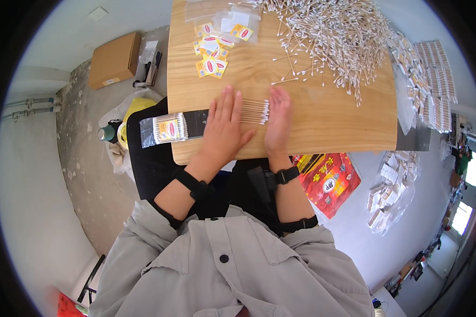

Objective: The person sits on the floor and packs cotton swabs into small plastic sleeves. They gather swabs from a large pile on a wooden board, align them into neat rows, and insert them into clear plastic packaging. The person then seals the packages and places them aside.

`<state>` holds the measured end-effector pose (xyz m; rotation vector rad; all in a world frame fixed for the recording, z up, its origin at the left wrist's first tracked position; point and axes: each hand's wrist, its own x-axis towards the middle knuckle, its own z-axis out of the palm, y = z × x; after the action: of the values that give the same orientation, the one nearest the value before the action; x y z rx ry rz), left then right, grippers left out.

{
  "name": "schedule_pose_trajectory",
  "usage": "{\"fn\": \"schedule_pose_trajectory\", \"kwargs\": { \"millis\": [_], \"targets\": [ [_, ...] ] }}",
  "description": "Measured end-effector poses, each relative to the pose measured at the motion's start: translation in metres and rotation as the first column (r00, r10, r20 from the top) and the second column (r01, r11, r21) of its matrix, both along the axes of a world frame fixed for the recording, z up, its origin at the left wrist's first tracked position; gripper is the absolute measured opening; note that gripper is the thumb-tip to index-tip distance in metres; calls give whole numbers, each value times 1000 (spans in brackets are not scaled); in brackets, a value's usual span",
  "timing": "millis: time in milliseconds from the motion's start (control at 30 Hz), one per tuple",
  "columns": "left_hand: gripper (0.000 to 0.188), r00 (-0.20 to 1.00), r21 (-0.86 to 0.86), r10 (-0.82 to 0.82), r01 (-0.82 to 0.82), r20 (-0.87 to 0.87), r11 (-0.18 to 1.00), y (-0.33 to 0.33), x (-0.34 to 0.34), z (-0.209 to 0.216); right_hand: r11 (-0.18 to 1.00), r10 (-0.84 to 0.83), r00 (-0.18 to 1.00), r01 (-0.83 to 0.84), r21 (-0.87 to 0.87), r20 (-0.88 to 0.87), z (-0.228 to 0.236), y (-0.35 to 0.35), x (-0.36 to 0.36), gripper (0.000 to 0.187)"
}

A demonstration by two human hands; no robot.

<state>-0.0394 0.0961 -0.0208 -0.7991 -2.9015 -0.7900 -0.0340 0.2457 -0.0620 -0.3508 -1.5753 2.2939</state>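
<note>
A row of cotton swabs (pixel 255 111) lies side by side on the wooden table (pixel 333 124) near its front edge. My left hand (pixel 225 127) rests flat over the row's left part, fingers stretched out, so those swab ends are hidden. Standing on its edge, my right hand (pixel 278 120) is against the white tips at the right end, its fingers straight. To the left of my left hand, a clear bag packed with swabs and a yellow label card (pixel 169 128) lies on a dark strip (pixel 197 123) that runs under that hand.
A large heap of loose swabs (pixel 344 37) covers the table's far right. Yellow and white label cards (pixel 211 65) lie at the far left beside clear bags (pixel 248 16). Bundled packs (pixel 433 74) are stacked beyond the right edge. A cardboard box (pixel 114 61) stands on the floor.
</note>
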Motion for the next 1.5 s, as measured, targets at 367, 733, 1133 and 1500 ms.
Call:
{"fn": "schedule_pose_trajectory", "kwargs": {
  "millis": [367, 733, 1133, 1500],
  "targets": [
    [92, 1000, -183, 24, -26, -10, 983, -1, 22, -7, 990, 17, 1000, -19, 142, 15, 8, -37, 2, 45],
    [119, 995, -293, 101, -94, 8, 952, -37, 33, 5, 944, 3, 991, -46, 326, 132, 23, -52, 6, 37],
    [110, 989, -257, 145, -146, -22, 955, -43, 36, -4, 986, 119, 992, -123, 111, 48, 24, -85, -1, 36],
    [118, 983, -307, 177, -154, 48, 939, -49, 36, 7, 328, -36, 999, 27, 944, -17, 32, -70, -17, 36]
  ]
}}
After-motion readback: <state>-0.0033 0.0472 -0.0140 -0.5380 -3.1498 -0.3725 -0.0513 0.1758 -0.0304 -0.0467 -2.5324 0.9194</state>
